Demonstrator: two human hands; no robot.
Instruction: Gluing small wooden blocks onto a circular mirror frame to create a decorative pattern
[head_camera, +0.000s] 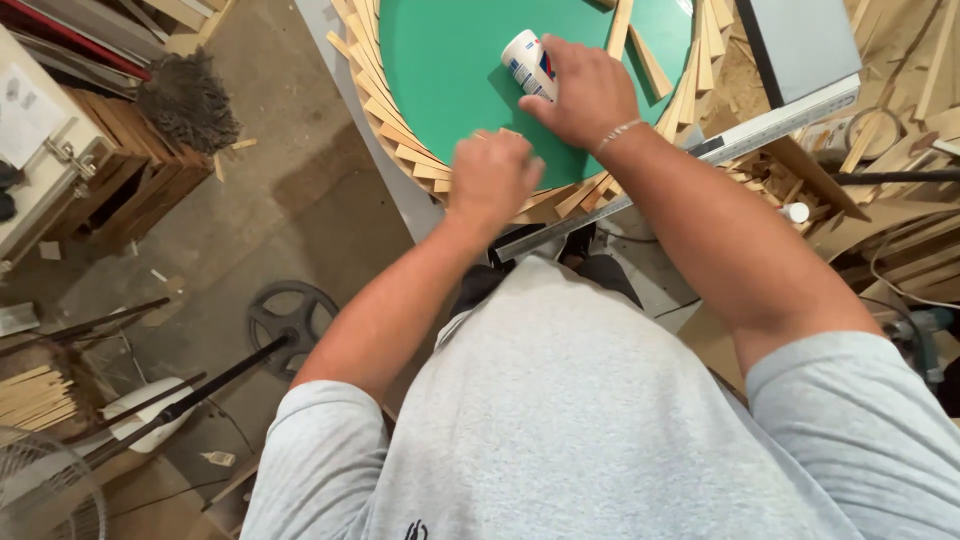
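1. Nearest the camera, a person in a grey T-shirt (560, 420) leans over a workbench, both bare forearms stretched forward.
2. To the near left, the concrete floor (300, 200) carries a black wheel (290, 315), a bundle of wooden sticks (35, 395) and wooden crates (130, 170).
3. A metal ruler (700, 155) lies along the bench's near edge, under the right forearm.
4. The left hand (492, 180) is clenched over the near rim of thin wooden slats (400, 150), fanned around a round green board (450, 70); what it grips cannot be seen.
5. Just beyond, the right hand (585, 90) grasps a white bottle (528, 62), tilted on the green board.
6. Far right, wood offcuts (900, 90) litter the bench.
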